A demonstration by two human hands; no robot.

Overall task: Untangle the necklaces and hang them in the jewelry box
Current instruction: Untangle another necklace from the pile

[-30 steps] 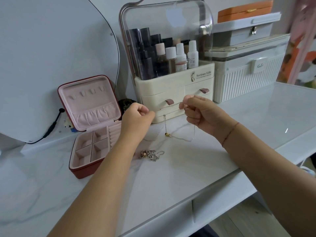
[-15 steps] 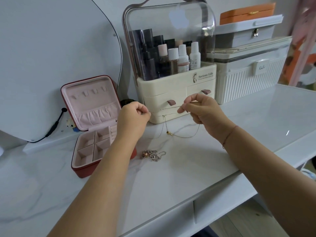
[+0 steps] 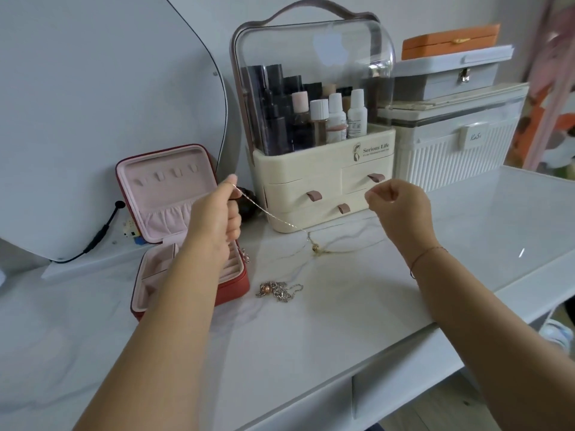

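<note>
Stretching a thin gold necklace (image 3: 270,214) between both hands, the person holds it spread wide, likely so the chain hangs free of knots and can be checked from end to end. The left hand (image 3: 214,213), at centre left of the frame, is raised in front of the open jewelry box (image 3: 236,284). Its thumb and forefinger pinch one end of the chain high while the other fingers curl loosely below. That end sits close to the row of small hooks (image 3: 168,177) in the pink lid, probably where it is meant to hang. The right hand (image 3: 395,202), right of centre, appears to pinch the other end at about the same height, fingers curled in, forearm reaching up from the lower right. Between them the chain sags toward the tabletop (image 3: 342,321), where its small gold bead (image 3: 315,248) touches or nearly touches the surface. A second necklace (image 3: 278,290) lies in a tangled heap at lower centre, just beside the box's red wall, so about half the job seems left.
</note>
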